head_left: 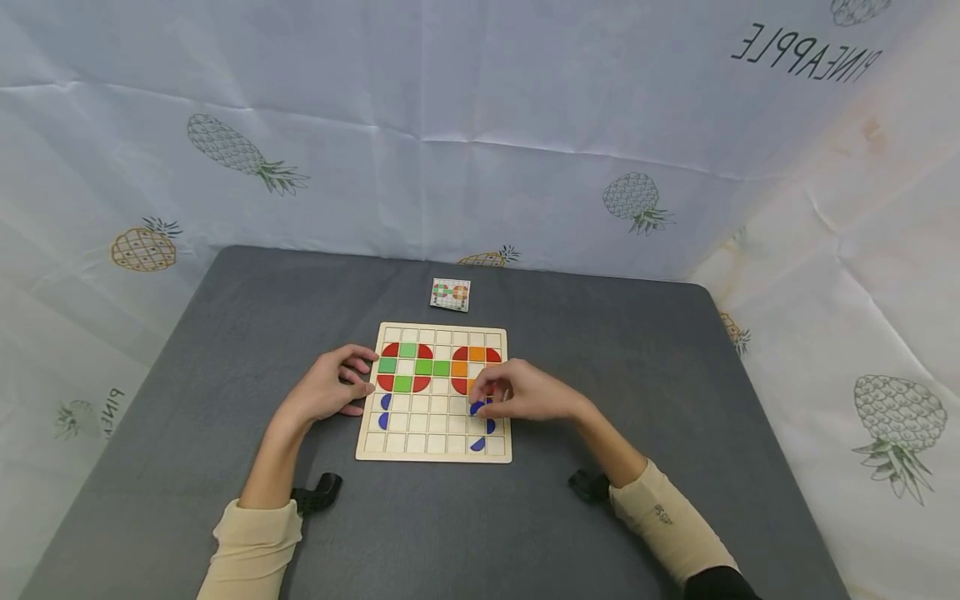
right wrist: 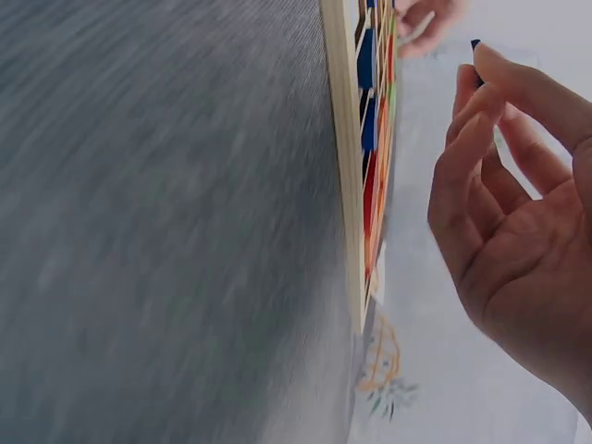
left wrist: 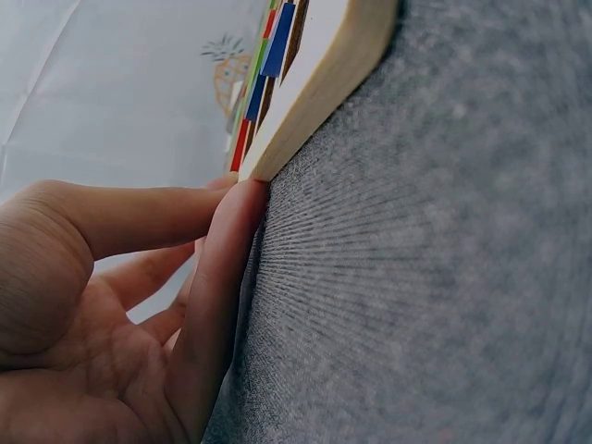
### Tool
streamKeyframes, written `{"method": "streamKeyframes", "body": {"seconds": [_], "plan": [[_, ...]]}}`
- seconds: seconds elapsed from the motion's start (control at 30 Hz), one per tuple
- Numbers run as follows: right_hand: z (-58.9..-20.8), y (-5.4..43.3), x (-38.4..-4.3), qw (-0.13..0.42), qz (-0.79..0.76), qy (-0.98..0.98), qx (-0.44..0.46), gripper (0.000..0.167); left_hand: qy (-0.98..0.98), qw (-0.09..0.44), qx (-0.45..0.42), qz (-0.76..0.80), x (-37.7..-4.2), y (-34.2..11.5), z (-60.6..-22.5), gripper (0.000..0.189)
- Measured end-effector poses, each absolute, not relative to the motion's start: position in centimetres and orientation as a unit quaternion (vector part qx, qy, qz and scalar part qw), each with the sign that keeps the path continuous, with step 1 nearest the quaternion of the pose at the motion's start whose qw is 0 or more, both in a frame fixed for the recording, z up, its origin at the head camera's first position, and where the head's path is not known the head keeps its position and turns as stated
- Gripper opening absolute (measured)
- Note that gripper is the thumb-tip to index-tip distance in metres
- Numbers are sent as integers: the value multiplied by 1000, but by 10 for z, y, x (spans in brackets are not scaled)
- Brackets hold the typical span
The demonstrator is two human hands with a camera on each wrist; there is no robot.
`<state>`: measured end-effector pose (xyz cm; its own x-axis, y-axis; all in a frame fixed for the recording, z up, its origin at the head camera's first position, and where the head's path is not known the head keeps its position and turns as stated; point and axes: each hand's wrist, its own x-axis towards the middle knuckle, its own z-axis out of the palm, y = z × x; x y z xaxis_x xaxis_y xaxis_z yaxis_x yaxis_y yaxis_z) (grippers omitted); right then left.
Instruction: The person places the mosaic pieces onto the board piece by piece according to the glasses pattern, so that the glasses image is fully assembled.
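Observation:
A square wooden grid board (head_left: 420,450) lies on the table. Red, green and orange pieces form two rounded patterns on its upper half. Blue half-round pieces (head_left: 386,402) sit in cells lower down, at the left and right sides. At the board's left edge my left hand (head_left: 333,385) holds the rim; thumb and a fingertip meet at the edge in the left wrist view (left wrist: 242,180). Over the board's right side, my right hand (head_left: 528,390) pinches a blue piece (head_left: 477,408) between thumb and fingers. In the right wrist view only a sliver of that piece (right wrist: 476,55) shows.
Behind the board lies a small pattern card (head_left: 450,295) with a similar coloured design. The dark grey table (head_left: 600,333) meets a white curtain (head_left: 510,192) printed with pineapples at the back. Black straps or mounts (head_left: 318,493) sit by both wrists.

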<state>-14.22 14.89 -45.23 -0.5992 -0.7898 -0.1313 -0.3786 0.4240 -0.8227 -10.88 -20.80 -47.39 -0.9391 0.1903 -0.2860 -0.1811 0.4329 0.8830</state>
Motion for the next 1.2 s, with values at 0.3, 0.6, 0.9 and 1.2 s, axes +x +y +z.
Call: {"method": "streamKeyframes", "body": {"seconds": [0.3,0.6,0.9,1.2], "plan": [[-452,113,-144,267,-419,778,-384,13,828,175,7,533,-109,-209,-476,50],[-454,84,-142,278,-408,770,-405,12,828,175,6,532,-110,-209,-476,51],[-453,57,-136,287,-401,768,-408,9,829,174,12,531,-111,-209,-477,51],[-454,38,-126,311,-372,772,-411,5,826,175,17,535,-110,-209,-476,51]]}}
